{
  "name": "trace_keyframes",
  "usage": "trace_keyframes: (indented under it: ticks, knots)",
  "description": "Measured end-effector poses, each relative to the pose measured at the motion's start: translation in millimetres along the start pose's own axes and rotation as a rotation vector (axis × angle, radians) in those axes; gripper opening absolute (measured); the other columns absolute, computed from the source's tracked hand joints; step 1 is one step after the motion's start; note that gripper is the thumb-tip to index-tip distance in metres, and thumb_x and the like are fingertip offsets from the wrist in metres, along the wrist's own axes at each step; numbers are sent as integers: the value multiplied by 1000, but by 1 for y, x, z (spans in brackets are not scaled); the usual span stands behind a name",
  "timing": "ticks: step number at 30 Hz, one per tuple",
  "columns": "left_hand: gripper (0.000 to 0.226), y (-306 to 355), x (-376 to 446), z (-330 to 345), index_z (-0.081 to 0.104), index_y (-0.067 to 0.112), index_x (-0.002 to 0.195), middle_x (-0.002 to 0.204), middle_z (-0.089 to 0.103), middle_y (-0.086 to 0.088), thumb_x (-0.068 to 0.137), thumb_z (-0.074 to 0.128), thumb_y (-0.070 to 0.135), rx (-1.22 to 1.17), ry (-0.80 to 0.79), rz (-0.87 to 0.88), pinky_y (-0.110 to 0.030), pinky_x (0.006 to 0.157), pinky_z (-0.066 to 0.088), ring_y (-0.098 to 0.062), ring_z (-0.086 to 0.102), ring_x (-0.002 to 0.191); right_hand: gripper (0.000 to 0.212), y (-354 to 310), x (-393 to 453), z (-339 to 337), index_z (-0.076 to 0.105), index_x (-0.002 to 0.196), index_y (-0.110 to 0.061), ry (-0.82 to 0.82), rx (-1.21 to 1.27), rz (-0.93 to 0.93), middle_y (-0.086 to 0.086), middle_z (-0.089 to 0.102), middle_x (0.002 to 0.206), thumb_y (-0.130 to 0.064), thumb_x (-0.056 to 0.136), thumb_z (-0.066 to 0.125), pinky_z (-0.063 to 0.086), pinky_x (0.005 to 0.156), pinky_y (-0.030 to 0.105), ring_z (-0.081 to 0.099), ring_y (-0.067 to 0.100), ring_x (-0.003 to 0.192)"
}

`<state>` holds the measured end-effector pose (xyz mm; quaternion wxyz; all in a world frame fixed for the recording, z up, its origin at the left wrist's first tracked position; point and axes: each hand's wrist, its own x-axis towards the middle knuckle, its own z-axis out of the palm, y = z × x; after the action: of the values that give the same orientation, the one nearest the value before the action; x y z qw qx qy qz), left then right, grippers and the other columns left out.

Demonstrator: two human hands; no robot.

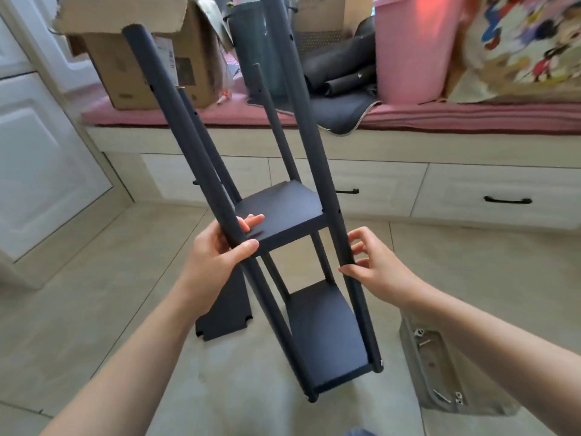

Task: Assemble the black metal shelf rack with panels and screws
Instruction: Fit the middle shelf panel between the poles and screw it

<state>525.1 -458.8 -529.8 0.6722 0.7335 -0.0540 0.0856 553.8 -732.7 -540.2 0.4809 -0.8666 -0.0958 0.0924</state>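
The black metal shelf rack [314, 171] is tilted and held off the floor, its four posts running up and away from me. Two panels sit between the posts: an upper panel [283, 209] and a lower panel [327, 335]. My left hand [220, 247] grips the near left post beside the upper panel, thumb across its front. My right hand [374, 265] pinches the near right post at about the same height. A loose black panel [226, 306] lies on the floor behind my left forearm. Screws [424, 341] lie in a grey tray [440, 366] at the right.
A window bench with a pink cushion [471, 116] and drawers [503, 196] runs across the back, carrying a cardboard box [141, 67], a pink bin [412, 48] and dark cloth. White cabinet doors [37, 152] stand at the left. Tiled floor lies below.
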Motion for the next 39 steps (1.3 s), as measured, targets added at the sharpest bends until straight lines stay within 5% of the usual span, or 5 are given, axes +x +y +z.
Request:
trace_keyframes:
  ticks: [18,26,39]
  knots:
    - [23,-2,-7,1,59,13,105,124,70,10,90,69,-2,280,-132,-42,-13,99,47,4,55,126,30,38,-15,39,46,114,-30,-31,140,50,-8,60,101,-10,96,60,54,77,27,63,13,90]
    - [45,-12,-16,-2,59,20,116,113,74,9,84,72,-10,196,66,-14,-22,94,54,-11,69,110,27,45,-8,63,50,106,-32,-7,162,49,-8,61,99,-12,94,63,52,71,22,64,12,90]
    - [55,-34,-47,4,62,28,112,109,73,6,77,78,-12,298,267,-28,-15,84,55,-5,69,102,18,55,-13,85,55,109,-19,-54,96,137,-6,64,100,-14,94,64,49,70,17,63,5,91]
